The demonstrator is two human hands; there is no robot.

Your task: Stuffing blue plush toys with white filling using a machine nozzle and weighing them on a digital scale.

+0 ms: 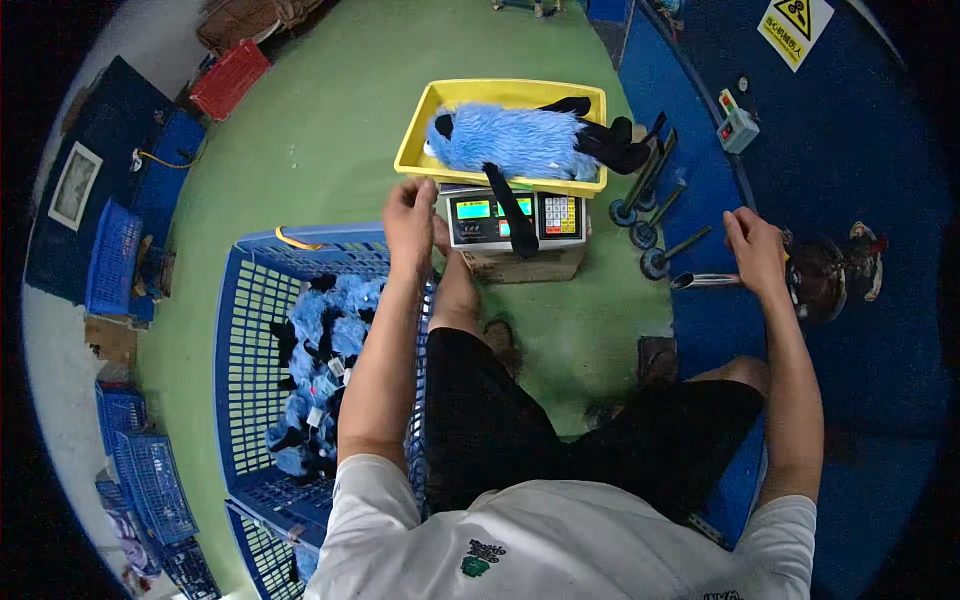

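Observation:
A blue furry plush toy skin (520,140) with black limbs lies in a yellow tray (412,135). The tray rests on a digital scale (515,220), and one black limb hangs over the scale's front. My left hand (410,222) is raised by the tray's near left corner, fingers curled together; anything inside them is hidden. On the right, my right hand (757,248) hovers just above a metal nozzle tube (706,281) that juts from the blue machine (850,150). Its fingers are loosely bent and apart, with nothing visible in them.
A large blue basket (232,340) holding several blue plush skins (325,350) stands beside my left leg. Rods with round bases (655,262) project near the machine's edge. A switch box (738,130) is on the machine. Blue crates (155,485) and a red crate (230,80) line the left.

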